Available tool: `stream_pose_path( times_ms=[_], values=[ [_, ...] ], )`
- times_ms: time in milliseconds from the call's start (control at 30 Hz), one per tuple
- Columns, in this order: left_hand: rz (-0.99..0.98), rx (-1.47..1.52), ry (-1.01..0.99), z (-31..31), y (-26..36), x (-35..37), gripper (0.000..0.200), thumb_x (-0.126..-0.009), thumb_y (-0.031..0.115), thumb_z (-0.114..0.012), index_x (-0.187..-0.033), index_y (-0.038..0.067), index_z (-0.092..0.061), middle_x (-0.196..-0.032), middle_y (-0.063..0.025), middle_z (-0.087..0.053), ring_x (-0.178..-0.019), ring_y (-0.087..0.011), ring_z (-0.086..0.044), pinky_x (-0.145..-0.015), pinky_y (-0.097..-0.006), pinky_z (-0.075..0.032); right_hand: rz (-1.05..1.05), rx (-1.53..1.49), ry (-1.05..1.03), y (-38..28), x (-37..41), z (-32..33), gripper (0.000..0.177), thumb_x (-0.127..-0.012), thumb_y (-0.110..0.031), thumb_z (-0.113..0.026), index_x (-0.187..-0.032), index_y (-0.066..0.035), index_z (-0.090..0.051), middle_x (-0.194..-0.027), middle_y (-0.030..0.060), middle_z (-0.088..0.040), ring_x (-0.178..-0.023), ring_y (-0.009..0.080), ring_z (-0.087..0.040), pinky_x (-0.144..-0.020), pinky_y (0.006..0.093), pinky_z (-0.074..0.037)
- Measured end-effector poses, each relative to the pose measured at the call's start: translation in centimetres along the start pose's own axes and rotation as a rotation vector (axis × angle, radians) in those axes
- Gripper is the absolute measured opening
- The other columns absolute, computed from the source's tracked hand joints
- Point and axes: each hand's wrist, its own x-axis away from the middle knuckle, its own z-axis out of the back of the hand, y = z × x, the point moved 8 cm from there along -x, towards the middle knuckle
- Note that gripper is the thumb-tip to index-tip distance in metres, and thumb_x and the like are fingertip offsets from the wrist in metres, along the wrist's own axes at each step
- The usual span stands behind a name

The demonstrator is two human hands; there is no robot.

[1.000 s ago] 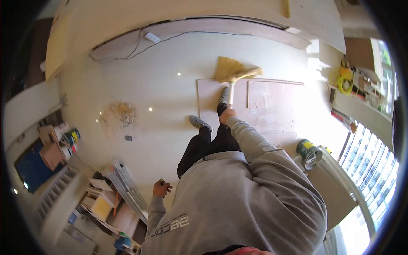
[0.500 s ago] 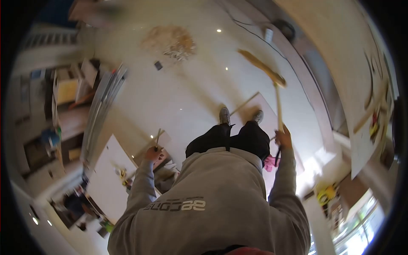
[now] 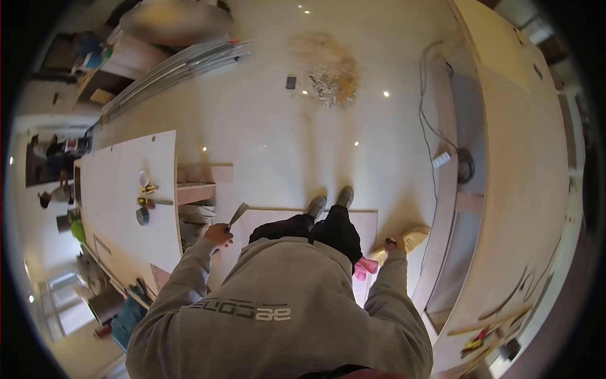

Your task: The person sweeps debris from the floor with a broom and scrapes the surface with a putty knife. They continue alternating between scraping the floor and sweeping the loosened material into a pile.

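My left hand is closed round the handle of a putty knife, its flat blade pointing up and away from me. On my other side, my right hand grips the handle of a broom. The broom's yellow bristle head shows just beyond that hand, over the floor; most of the handle is hidden. A pink cloth hangs at my right hip. Farther ahead on the floor lies a heap of sawdust and debris, with a small dark block beside it.
To the left stands a white-topped table bearing a screwdriver and a tape roll. Metal strips lie behind it. A long wooden bench runs along the right, with a cable and power strip on the floor nearby.
My view has turned, so the debris heap sits farther right. The broom head, earlier stretched out ahead of my right hand, is now close beside it. Both hands keep their tools.
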Motion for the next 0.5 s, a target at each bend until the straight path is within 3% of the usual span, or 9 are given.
stream_pose_path(
  times_ms=[100, 133, 167, 200, 233, 300, 367, 433, 500],
  values=[
    [0.028, 0.118, 0.074, 0.2, -1.3, 0.6, 0.020, -0.078, 0.010, -0.053, -0.090, -0.004, -0.056, -0.073, -0.0130, -0.065, -0.061, -0.0189, -0.065, -0.055, -0.0309, -0.056, 0.026, -0.005, -0.124, -7.1, -10.4, -2.0, 0.023, -0.066, -0.013, -0.071, -0.087, -0.006, -0.065, -0.074, 0.0089, -0.063, -0.064, 0.0218, -0.060, -0.058, 0.0308, -0.048],
    [0.043, 0.122, 0.110, 0.5, -0.9, 1.2, 0.018, -0.078, 0.010, -0.054, -0.088, -0.004, -0.056, -0.072, -0.0130, -0.065, -0.061, -0.0189, -0.065, -0.055, -0.0307, -0.056, 0.394, 0.205, 0.046, -17.7, -12.4, 0.6, 0.013, -0.065, -0.013, -0.069, -0.076, -0.007, -0.065, -0.067, 0.0116, -0.062, -0.058, 0.0257, -0.059, -0.054, 0.0341, -0.046],
    [0.058, 0.128, 0.146, 0.7, -0.6, 1.7, 0.017, -0.078, 0.010, -0.054, -0.087, -0.004, -0.055, -0.071, -0.0131, -0.065, -0.061, -0.0189, -0.065, -0.054, -0.0306, -0.056, 0.317, 0.167, -0.285, -19.3, -16.2, -2.7, 0.005, -0.065, -0.012, -0.065, -0.064, -0.009, -0.061, -0.057, 0.0131, -0.058, -0.049, 0.0261, -0.054, -0.047, 0.0367, -0.040],
    [0.087, 0.199, 0.191, 0.4, -0.8, 2.1, 0.015, -0.077, 0.010, -0.055, -0.083, -0.004, -0.054, -0.070, -0.0136, -0.065, -0.060, -0.0191, -0.065, -0.052, -0.0309, -0.056, 0.431, 0.113, -0.169, -20.1, -18.8, -4.5, 0.015, -0.067, -0.010, -0.058, -0.053, -0.011, -0.053, -0.049, 0.0074, -0.051, -0.043, 0.0206, -0.047, -0.042, 0.0358, -0.033],
    [0.103, 0.222, 0.192, -0.2, -1.2, 2.1, 0.015, -0.077, 0.010, -0.055, -0.083, -0.004, -0.054, -0.070, -0.0136, -0.065, -0.060, -0.0191, -0.065, -0.052, -0.0309, -0.056, 0.019, 0.080, -0.423, -18.3, -21.5, -7.4, 0.012, -0.070, -0.018, -0.060, -0.064, -0.008, -0.062, -0.059, 0.0128, -0.058, -0.057, 0.0226, -0.057, -0.055, 0.0368, -0.044],
    [0.072, 0.309, 0.259, -1.3, -2.0, 2.4, 0.015, -0.077, 0.009, -0.055, -0.083, -0.004, -0.055, -0.071, -0.0136, -0.065, -0.059, -0.0196, -0.065, -0.052, -0.0313, -0.056, -0.878, -1.432, -0.401, -18.1, -24.0, -10.9, 0.008, -0.074, -0.007, -0.051, -0.068, -0.011, -0.053, -0.058, 0.0027, -0.046, -0.056, 0.0155, -0.050, -0.058, 0.0289, -0.045],
    [0.132, 0.324, 0.218, -2.5, -0.1, 4.0, 0.015, -0.076, 0.009, -0.055, -0.082, -0.005, -0.055, -0.071, -0.0139, -0.065, -0.059, -0.0195, -0.065, -0.052, -0.0316, -0.056, -0.849, -1.386, -0.267, -23.0, -26.7, -7.1, 0.012, -0.079, -0.007, -0.049, -0.067, -0.009, -0.046, -0.055, 0.0011, -0.043, -0.050, 0.0129, -0.046, -0.052, 0.0256, -0.044],
    [0.171, 0.337, 0.168, -4.2, -0.4, 4.2, 0.015, -0.076, 0.010, -0.055, -0.082, -0.005, -0.055, -0.071, -0.0141, -0.065, -0.058, -0.0197, -0.065, -0.053, -0.0320, -0.056, -1.174, -1.846, -0.476, -25.5, -28.2, -5.5, 0.012, -0.080, -0.004, -0.047, -0.068, -0.005, -0.046, -0.053, 0.0012, -0.042, -0.045, 0.0092, -0.044, -0.041, 0.0228, -0.040],
    [0.183, 0.339, 0.133, -5.5, -1.4, 3.3, 0.016, -0.077, 0.010, -0.055, -0.083, -0.004, -0.056, -0.071, -0.0140, -0.065, -0.058, -0.0199, -0.065, -0.054, -0.0319, -0.056, -1.015, -1.849, -0.629, -25.2, -30.2, -2.7, 0.010, -0.085, -0.005, -0.045, -0.075, -0.002, -0.046, -0.053, -0.0001, -0.041, -0.044, 0.0067, -0.042, -0.040, 0.0191, -0.038]
  ],
)
